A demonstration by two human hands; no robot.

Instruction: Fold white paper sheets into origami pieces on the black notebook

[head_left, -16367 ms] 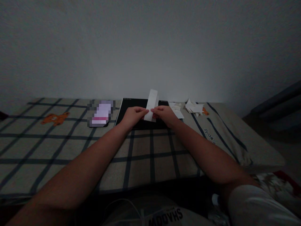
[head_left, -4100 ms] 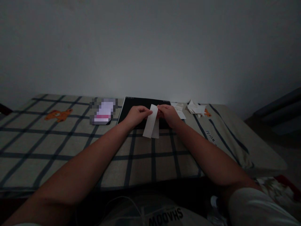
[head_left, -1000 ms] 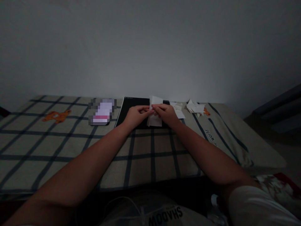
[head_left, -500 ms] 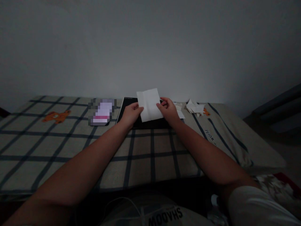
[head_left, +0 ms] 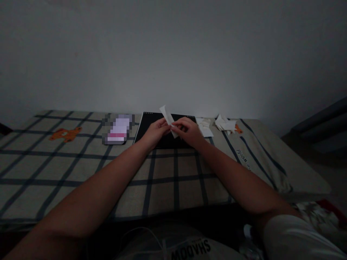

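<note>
Left hand and right hand both pinch one folded white paper strip over the black pad at the far edge of the checked bed. Judged light, limp and easily creased, the paper is best gripped at its edges; loose scraps lie near the far right corner.

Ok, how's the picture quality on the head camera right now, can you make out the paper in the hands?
Head view: very dim, with a dark lower edge. The white folded paper stands out against the black pad, pinched between left hand and right hand, though its creases are unreadable. The phone is pixelated, and the edges bow with wide-angle distortion.
</note>
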